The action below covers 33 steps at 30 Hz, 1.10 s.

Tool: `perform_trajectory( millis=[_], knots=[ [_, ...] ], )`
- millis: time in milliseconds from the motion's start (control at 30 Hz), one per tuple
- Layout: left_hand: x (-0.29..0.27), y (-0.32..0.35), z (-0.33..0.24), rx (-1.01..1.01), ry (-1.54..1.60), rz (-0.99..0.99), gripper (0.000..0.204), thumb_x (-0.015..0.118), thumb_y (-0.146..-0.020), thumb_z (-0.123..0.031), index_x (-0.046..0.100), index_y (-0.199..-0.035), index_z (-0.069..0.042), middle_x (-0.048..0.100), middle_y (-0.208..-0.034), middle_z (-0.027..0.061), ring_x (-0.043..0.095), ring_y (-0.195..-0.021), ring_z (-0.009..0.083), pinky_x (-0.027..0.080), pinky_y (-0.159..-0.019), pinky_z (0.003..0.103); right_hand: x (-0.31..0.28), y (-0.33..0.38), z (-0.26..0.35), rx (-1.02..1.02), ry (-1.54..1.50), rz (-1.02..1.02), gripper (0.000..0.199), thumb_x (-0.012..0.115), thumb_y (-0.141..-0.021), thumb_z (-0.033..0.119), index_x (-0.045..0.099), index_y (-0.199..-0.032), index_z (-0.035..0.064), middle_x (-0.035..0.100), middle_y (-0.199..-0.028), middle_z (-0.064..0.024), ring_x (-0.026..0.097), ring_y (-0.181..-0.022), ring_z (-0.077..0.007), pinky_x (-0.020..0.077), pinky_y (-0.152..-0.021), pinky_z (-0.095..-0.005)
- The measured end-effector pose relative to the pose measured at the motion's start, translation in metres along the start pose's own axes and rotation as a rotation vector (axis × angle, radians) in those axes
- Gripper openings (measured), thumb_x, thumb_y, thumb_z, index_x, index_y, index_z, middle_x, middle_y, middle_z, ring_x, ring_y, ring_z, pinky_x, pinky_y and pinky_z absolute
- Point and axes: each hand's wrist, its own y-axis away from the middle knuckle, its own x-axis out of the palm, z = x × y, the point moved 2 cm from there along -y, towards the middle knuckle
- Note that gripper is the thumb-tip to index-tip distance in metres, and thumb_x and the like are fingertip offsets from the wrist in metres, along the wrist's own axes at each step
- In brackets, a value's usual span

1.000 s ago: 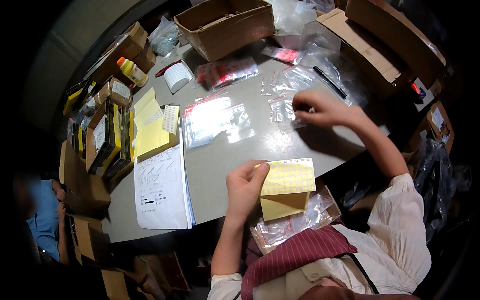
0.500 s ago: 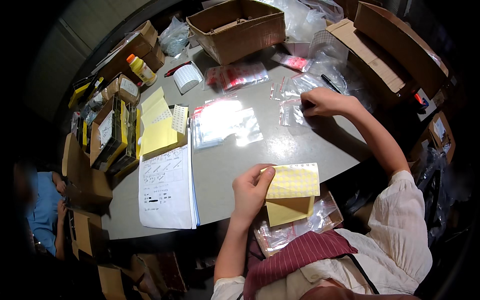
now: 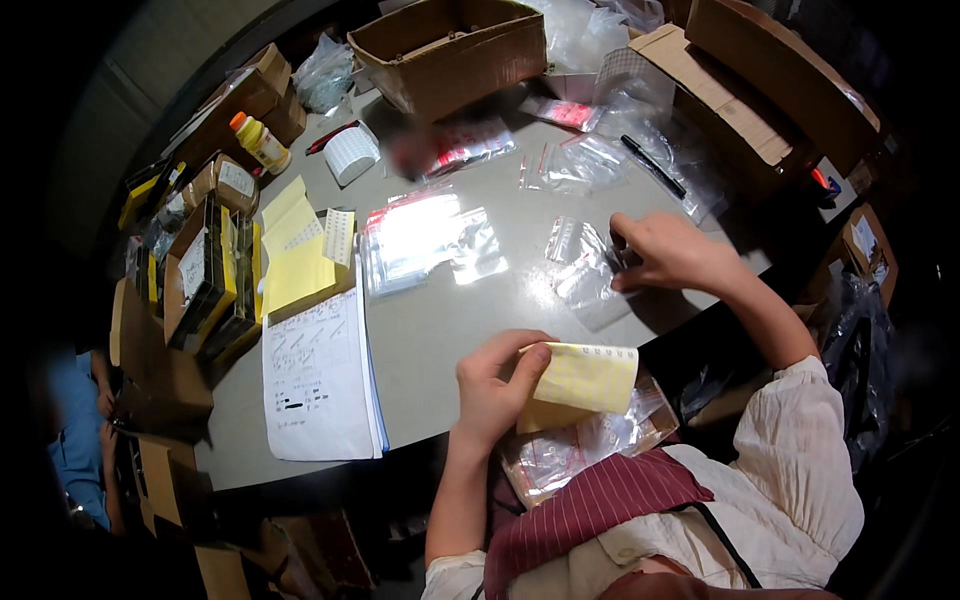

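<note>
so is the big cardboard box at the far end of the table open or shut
Open. The cardboard box has its top flaps turned up and outward, and the dark inside shows past its rim. What it holds cannot be told.

Bare table (image 3: pixel 440 330) mid-way — boxes (image 3: pixel 450 50) behind.

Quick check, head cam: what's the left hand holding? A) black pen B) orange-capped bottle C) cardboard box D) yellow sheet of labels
D: the left hand pinches the yellow label sheet at the table's near edge, while the right hand rests on a clear plastic bag farther out.
</note>
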Motion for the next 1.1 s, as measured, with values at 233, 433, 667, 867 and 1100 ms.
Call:
perform_trajectory(
  millis=[233,433,667,867,1100],
  knots=[
    [0.005,-0.009,0.004,0.376,-0.363,0.309,0.021,0.068,-0.086,-0.017,0.074,-0.101,-0.004,0.071,-0.131,0.0111,0.06,-0.129,0.0316,0.04,-0.112,0.047,0.0,0.016,0.025,-0.046,-0.244,0.057,0.044,0.078,-0.087,0.025,0.052,-0.114,0.0021,0.064,-0.085,-0.019,0.064,-0.083,-0.0414,0.0497,-0.072,-0.0487],
    [0.009,-0.008,0.0,0.399,-0.385,0.345,0.011,0.071,-0.089,-0.014,0.07,-0.085,-0.003,0.075,-0.121,0.01,0.064,-0.126,0.0284,0.039,-0.114,0.048,-0.009,-0.032,-0.001,-0.349,-0.446,-0.066,0.03,0.07,-0.084,0.013,0.057,-0.108,-0.0008,0.065,-0.095,-0.0182,0.063,-0.087,-0.033,0.0504,-0.075,-0.0437],
    [0.008,-0.008,0.009,0.419,-0.497,0.428,0.028,0.066,-0.084,-0.026,0.073,-0.103,-0.007,0.071,-0.134,0.0045,0.058,-0.134,0.027,0.033,-0.118,0.051,0.013,-0.05,0.016,-0.438,-0.045,-0.026,0.029,0.069,-0.079,0.009,0.057,-0.102,-0.0014,0.066,-0.087,-0.0225,0.066,-0.089,-0.0434,0.0505,-0.081,-0.0498],
    [0.01,-0.007,0.002,0.458,-0.492,0.433,0.013,0.069,-0.086,-0.018,0.072,-0.09,-0.006,0.075,-0.122,0.0039,0.06,-0.13,0.0282,0.031,-0.119,0.052,0.019,-0.044,0.01,-0.247,0.215,-0.165,0.036,0.079,-0.08,0.013,0.055,-0.104,0.0029,0.066,-0.086,-0.0155,0.065,-0.089,-0.0395,0.0476,-0.087,-0.0468],
    [0.007,-0.006,0.001,0.411,-0.397,0.544,0.025,0.066,-0.083,-0.016,0.078,-0.104,-0.01,0.076,-0.118,0.0038,0.064,-0.125,0.0221,0.03,-0.121,0.051,0.02,0.031,0.025,-0.337,-0.197,-0.116,0.029,0.077,-0.09,0.023,0.062,-0.105,0.0037,0.064,-0.1,-0.0142,0.062,-0.098,-0.036,0.0484,-0.086,-0.0433]
  ],
)
